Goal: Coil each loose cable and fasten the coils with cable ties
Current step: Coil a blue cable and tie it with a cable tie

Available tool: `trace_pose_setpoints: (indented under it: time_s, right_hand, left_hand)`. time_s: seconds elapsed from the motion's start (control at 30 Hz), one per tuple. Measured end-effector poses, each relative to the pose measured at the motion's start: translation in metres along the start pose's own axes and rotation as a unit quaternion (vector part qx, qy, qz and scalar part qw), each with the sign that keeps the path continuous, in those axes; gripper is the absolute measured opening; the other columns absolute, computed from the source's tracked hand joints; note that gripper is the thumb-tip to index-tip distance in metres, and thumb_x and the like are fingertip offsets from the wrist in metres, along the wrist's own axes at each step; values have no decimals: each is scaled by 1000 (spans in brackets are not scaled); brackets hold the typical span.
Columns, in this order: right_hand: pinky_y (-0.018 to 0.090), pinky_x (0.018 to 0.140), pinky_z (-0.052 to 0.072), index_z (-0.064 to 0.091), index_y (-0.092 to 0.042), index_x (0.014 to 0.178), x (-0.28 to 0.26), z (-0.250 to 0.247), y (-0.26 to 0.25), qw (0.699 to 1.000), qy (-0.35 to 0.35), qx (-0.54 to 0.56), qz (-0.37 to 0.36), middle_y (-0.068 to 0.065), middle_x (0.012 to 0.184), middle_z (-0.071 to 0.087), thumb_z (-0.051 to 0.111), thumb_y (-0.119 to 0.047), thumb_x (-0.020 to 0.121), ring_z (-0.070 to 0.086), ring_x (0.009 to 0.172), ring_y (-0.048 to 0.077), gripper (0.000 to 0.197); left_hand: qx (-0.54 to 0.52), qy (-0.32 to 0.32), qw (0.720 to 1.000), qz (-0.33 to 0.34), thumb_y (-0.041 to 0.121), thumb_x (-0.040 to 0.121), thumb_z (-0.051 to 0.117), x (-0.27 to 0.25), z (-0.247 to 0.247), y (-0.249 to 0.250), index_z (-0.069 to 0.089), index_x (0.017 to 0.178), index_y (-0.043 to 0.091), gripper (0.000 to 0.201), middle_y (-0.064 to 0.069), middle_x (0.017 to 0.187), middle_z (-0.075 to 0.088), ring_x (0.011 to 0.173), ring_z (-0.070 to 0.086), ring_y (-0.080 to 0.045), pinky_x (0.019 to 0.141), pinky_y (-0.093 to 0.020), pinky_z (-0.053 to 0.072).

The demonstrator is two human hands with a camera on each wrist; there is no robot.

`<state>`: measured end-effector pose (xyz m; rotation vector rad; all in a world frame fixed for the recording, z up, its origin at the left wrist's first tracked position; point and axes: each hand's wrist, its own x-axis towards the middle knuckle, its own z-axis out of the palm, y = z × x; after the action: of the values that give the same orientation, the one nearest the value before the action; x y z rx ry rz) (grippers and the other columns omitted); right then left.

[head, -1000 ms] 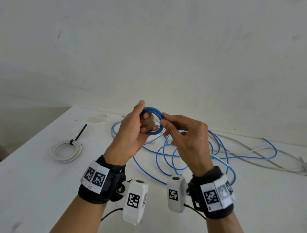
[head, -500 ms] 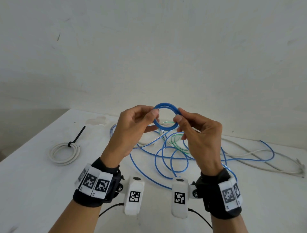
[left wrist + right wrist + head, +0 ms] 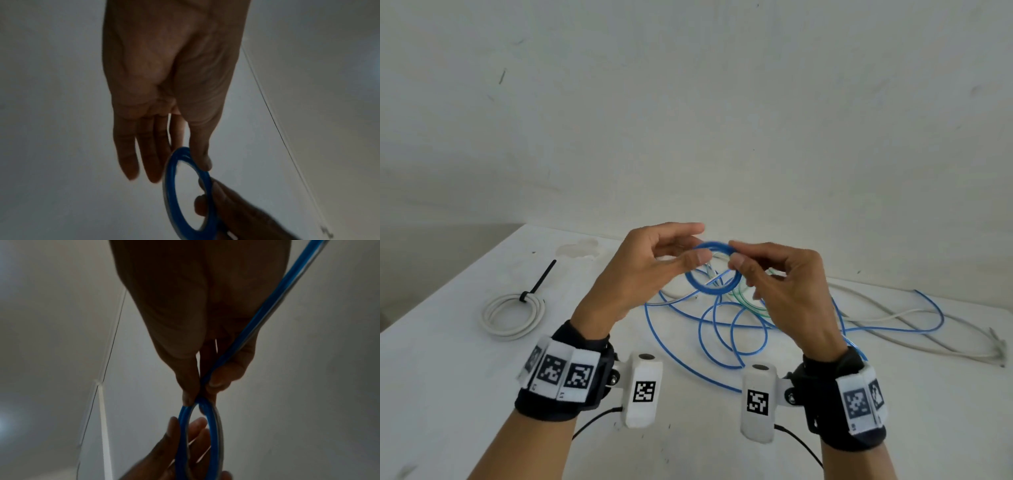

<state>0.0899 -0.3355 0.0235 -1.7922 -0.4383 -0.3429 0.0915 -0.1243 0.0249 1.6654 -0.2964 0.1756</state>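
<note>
A small blue cable coil (image 3: 711, 292) hangs in the air between both hands, above the table (image 3: 448, 377). My right hand (image 3: 791, 294) pinches its right rim between thumb and forefinger. In the right wrist view the blue cable (image 3: 267, 308) runs from that pinch back along the right hand (image 3: 195, 305). My left hand (image 3: 650, 270) has straight fingers above the coil, and only its thumb touches the left rim. The left wrist view shows the coil (image 3: 170, 186) just below the left hand (image 3: 168, 65). The rest of the blue cable (image 3: 722, 329) lies in loose loops on the table.
A white cable coil (image 3: 512, 317) fastened with a black tie (image 3: 539, 284) lies at the left of the table. A grey loose cable (image 3: 893, 317) and a thin green one (image 3: 750, 301) lie tangled with the blue loops at the right. A wall stands close behind.
The coil has come lower and tilted. My left hand went from gripping the coil to straight fingers with only the thumb on it. The right hand keeps its pinch.
</note>
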Motion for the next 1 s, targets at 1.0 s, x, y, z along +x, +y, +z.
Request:
trace_pose_setpoints:
  time_s: [1.0]
  right_hand:
    - [23,61,57,75,-20,106,-3,37,-5,972,132,193,-12,5,93,80,72,-24,84,77,87,21,23]
  left_hand:
    - [-203,95,974,-46,22,80,75,0,13,8,75,100,8,25,-11,85,75,82,73,-18,71,-25,59]
